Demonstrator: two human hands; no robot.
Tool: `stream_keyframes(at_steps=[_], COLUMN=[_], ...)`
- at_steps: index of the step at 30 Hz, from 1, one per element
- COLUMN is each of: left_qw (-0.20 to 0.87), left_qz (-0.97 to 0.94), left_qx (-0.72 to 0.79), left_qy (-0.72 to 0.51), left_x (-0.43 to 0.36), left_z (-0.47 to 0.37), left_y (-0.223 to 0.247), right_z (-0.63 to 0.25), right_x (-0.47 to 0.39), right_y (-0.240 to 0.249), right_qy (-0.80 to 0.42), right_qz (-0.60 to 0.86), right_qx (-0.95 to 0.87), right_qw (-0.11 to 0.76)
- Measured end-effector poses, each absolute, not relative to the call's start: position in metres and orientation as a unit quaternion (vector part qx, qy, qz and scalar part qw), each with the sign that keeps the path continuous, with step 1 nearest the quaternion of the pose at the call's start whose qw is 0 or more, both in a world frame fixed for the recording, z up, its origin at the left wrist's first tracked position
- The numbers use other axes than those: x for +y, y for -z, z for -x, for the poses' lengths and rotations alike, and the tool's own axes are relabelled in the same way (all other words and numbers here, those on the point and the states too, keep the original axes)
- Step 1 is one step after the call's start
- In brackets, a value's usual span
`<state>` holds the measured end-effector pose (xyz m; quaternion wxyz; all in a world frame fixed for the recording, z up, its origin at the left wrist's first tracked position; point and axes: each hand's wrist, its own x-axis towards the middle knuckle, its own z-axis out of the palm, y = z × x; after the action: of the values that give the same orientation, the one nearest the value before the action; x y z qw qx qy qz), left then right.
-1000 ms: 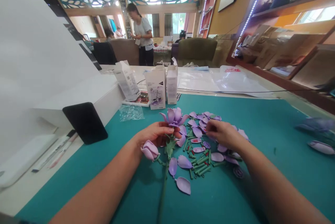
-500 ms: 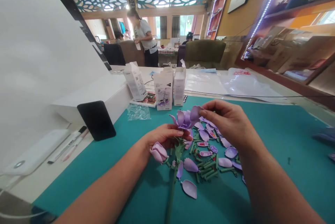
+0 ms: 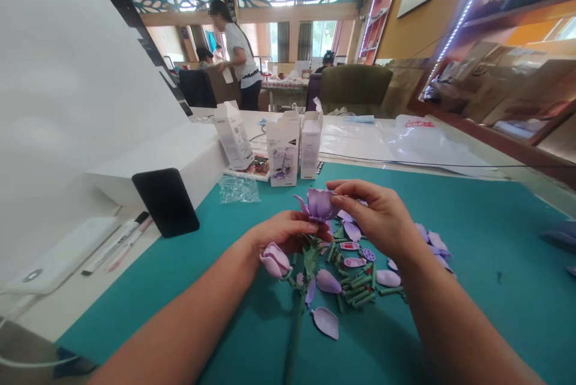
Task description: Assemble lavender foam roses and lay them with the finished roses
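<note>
A purple plastic flower head tops a green stem that runs down to the lower edge of the view. My left hand is closed around the base of this flower, its fingertips partly hidden underneath. At the flower's right side, my right hand pinches a purple petal against the bloom. A closed pink-purple bud branches off the stem below my left hand. Loose petals, such as a pale one, and several short green stem pieces lie right of the stem.
A teal mat covers the table. White boxes and a clear plastic bag stand or lie beyond my hands. To the left are a dark phone-like slab and pens. A person stands in the background.
My right hand has moved slightly left and inward, and the petal it pinches now sits upright against the flower head. The standing person in the background has shifted left.
</note>
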<state>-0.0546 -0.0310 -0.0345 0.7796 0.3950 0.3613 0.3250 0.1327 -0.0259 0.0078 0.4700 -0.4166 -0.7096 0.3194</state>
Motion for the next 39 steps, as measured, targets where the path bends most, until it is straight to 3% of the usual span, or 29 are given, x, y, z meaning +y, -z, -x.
stream_keyframes(at_steps=[39], left_qw=[0.792], left_qz=[-0.381], left_qx=[0.353], left_qy=[-0.321], left_x=[-0.0333], left_z=[0.0555], left_y=[0.0338], right_z=[-0.1326], right_x=[-0.0185], right_y=[0.0013], right_qy=[-0.269], right_qz=[0.451], right_qx=[-0.736], right_qw=[0.427])
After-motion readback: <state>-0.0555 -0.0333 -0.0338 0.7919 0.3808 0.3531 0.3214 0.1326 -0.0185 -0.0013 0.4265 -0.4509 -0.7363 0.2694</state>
